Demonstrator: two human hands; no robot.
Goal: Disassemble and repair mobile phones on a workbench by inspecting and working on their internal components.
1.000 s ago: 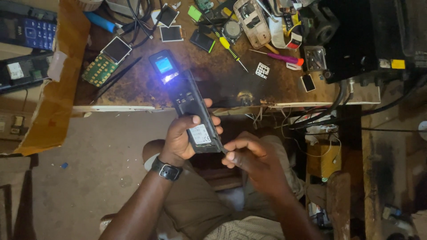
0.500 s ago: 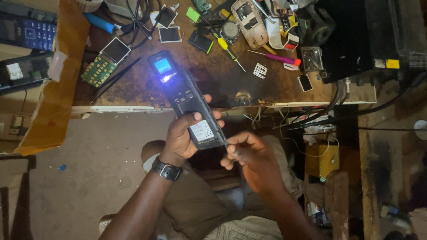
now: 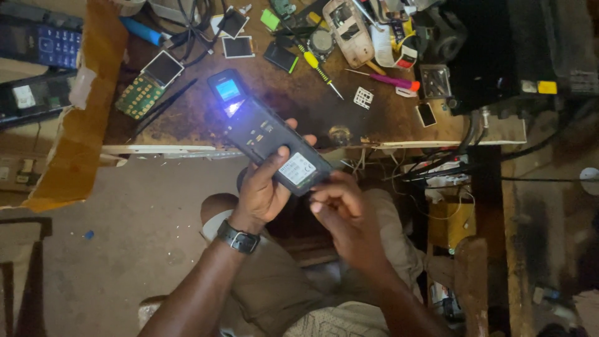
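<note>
Black phone [image 3: 265, 134], its back off and small screen lit, is clamped in the left hand [image 3: 265, 187] above the front edge of the desk [image 3: 299, 118]. Fingers of the right hand [image 3: 343, 212] are pinched together at its lower end. Near the back edge lie a yellow screwdriver [image 3: 318, 68] and a keypad board [image 3: 140, 93].

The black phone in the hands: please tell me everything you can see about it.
The phone is a dark bar handset, seemingly plastic, with its back cover off. A white label sits in the open battery bay. At its far end a small screen glows blue, with a bright light beneath. It is tilted, far end over the workbench. The left hand grips it; the right hand touches its near end.
</note>
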